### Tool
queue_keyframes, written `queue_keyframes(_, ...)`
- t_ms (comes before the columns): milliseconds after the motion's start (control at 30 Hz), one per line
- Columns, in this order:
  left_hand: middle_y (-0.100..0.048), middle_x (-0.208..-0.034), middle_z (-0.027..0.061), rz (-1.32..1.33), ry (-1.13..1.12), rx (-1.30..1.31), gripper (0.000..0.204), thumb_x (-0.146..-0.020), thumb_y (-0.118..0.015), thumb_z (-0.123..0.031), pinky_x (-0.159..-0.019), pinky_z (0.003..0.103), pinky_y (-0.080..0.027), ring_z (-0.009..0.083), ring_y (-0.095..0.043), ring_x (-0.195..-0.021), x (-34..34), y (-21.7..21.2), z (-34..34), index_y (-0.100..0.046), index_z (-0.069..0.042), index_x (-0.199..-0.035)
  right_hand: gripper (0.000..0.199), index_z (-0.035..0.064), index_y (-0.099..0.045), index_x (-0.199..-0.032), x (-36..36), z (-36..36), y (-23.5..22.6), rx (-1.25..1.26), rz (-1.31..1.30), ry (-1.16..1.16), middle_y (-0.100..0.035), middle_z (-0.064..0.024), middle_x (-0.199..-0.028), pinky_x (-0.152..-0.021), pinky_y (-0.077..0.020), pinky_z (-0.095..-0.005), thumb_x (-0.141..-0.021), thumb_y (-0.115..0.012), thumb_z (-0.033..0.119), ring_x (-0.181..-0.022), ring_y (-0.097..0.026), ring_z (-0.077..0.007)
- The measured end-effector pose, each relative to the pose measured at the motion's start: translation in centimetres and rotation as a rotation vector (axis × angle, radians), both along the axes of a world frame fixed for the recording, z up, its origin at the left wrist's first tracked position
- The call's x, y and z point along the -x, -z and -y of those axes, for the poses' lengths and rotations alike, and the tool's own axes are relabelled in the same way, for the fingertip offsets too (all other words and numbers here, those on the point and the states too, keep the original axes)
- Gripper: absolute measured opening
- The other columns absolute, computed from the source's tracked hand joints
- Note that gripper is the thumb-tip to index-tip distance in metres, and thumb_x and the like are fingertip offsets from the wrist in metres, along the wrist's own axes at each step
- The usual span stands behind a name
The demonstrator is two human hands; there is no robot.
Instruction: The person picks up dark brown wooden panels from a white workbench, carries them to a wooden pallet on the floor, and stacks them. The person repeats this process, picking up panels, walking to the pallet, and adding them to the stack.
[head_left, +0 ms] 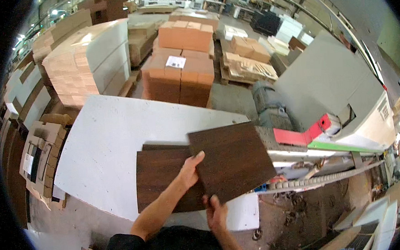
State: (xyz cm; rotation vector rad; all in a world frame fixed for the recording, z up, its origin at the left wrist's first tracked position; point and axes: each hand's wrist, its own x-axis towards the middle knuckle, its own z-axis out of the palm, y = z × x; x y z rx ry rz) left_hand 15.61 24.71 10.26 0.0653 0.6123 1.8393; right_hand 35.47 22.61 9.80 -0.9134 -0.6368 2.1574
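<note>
1. A dark brown wood-grain panel [232, 162] is held tilted above the right-hand edge of the white worktop [105, 149], partly over the machine bed beside it.
2. The left hand [190, 171] is closed on the panel's left edge, with the thumb lying on its top face.
3. The right hand [216, 213] is clamped on the panel's lower corner, the thumb on top and the fingers hidden beneath.
4. A stack of matching dark panels [162, 177] lies flat at the worktop's near right corner, just beside and partly under the held panel.
5. A grey machine [326, 85] stands to the right of the worktop, with a red guard piece [303, 134] and a green strip [343, 146] along its near edge.
6. Beyond the worktop's far edge, a block of orange-brown boxes [180, 69] is stacked on the floor (a small white rectangular label [176, 62] lies on top of it).
7. A tall pile of white-faced boards [91, 63] stands beyond the worktop's far left corner.
8. Cardboard pieces [43, 153] are stacked along the worktop's left edge, lower down.
</note>
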Motion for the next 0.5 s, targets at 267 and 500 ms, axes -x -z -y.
queue_keyframes(267,-0.068,-0.106,0.0121,-0.417,-0.535,0.193,0.046,-0.079,-0.084,-0.023,-0.09,0.047,-0.051,0.0258,-0.065,-0.099,-0.1,-7.3,8.3,-0.063,0.001,-0.112,0.036,0.0088,-0.05,-0.129,0.2,-1.9,2.0,-0.18,0.125,-0.09,-0.056,-0.0073,-0.124,-0.096,-0.0461,-0.045,-0.096,-0.059,0.022,-0.111,-0.056,-0.0256)
queue_keyframes(500,-0.071,-0.094,0.0075,-1.015,-0.827,0.139,0.044,-0.078,-0.084,-0.03,-0.076,0.035,-0.056,0.0187,-0.067,-0.084,2.2,-11.5,15.9,-0.07,0.004,-0.103,0.073,0.0148,-0.035,-0.151,5.0,-16.0,-2.9,-0.18,-0.424,0.01,-0.033,-0.0123,-0.155,-0.115,-0.0297,-0.0526,-0.094,-0.05,0.058,-0.141,-0.032,-0.0364)
